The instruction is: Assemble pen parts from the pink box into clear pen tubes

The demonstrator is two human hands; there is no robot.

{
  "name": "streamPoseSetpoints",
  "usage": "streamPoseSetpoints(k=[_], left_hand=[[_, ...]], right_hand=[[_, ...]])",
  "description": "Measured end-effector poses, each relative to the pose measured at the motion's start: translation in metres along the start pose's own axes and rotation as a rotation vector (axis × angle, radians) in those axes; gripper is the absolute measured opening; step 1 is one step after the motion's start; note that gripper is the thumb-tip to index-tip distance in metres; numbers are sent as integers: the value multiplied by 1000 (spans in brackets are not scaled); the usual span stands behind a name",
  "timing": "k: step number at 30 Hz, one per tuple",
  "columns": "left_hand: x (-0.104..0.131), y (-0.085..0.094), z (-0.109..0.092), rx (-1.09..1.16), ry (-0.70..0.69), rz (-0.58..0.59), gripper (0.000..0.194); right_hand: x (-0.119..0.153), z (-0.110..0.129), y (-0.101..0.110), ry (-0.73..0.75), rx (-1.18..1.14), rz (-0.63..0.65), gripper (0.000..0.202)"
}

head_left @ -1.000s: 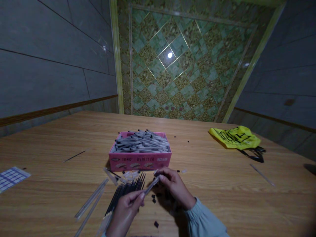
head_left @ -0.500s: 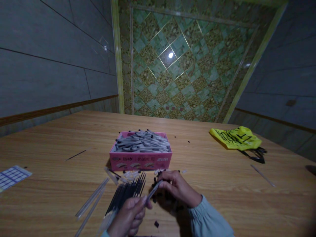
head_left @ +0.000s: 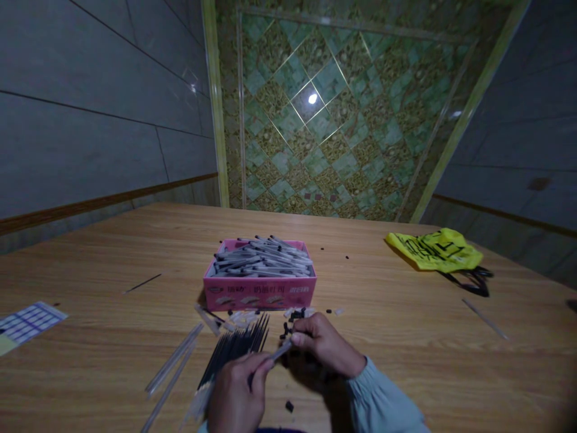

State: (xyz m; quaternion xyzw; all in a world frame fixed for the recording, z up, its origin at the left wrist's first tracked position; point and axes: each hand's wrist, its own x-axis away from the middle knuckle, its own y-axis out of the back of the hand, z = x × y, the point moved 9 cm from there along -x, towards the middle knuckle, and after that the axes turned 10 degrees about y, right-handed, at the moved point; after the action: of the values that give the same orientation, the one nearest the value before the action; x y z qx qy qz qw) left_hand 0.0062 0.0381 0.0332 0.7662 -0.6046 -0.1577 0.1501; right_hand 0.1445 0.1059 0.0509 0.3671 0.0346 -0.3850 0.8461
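Note:
Between my two hands is a slim, translucent pen (head_left: 282, 350), tilted up to the right. My left hand (head_left: 238, 391) is closed round its lower part, and my right hand (head_left: 327, 347) pinches its upper end with thumb and fingers. A bundle of dark pen refills (head_left: 232, 355) lies beside and partly under my left hand. Small black plugs (head_left: 297, 314) are scattered by my right fingertips, with some hidden behind that hand. To the left lie several clear pen barrels (head_left: 174, 361). Beyond my hands stands a pink box (head_left: 259, 294) heaped with assembled pens (head_left: 264, 258).
On the wooden table (head_left: 406, 361), a yellow bag (head_left: 435, 249) with black straps lies at the right, near a single clear tube (head_left: 484, 319). A blue-and-white grid sheet (head_left: 31, 325) and a thin refill (head_left: 143, 282) are on the left. Small clear pieces (head_left: 243, 319) lie before the box.
My left hand has turned over, its back now facing up, and its grip covers more of the pen. The pen lies flatter. My right hand has barely moved; the view has shifted slightly.

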Motion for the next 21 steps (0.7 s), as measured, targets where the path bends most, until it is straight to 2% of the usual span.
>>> streamPoseSetpoints(k=[3, 5, 8, 10, 13, 16, 18, 21], left_hand=[[2, 4, -8, -22, -69, -50, 18], [0, 3, -9, -35, -87, -42, 18], [-4, 0, -7, -126, -109, -1, 22], [-7, 5, -8, -215, -156, -23, 26], [-10, 37, -9, -352, -203, -236, 32], [-13, 75, 4, -569, -83, -476, 32], [-17, 91, 22, -720, 57, -504, 29], [-22, 101, 51, -843, 214, -419, 26]], right_hand=[[2, -7, -3, -77, -74, 15, 38], [4, -12, -5, -145, -78, 1, 34], [3, -16, -3, -190, -122, -77, 29], [1, -14, 3, -158, -217, -150, 27], [3, -16, 28, -118, -328, -377, 25], [19, -23, 67, -118, -335, -720, 26], [29, -27, 89, -106, -315, -901, 27], [30, -26, 109, -77, -258, -1016, 31]])
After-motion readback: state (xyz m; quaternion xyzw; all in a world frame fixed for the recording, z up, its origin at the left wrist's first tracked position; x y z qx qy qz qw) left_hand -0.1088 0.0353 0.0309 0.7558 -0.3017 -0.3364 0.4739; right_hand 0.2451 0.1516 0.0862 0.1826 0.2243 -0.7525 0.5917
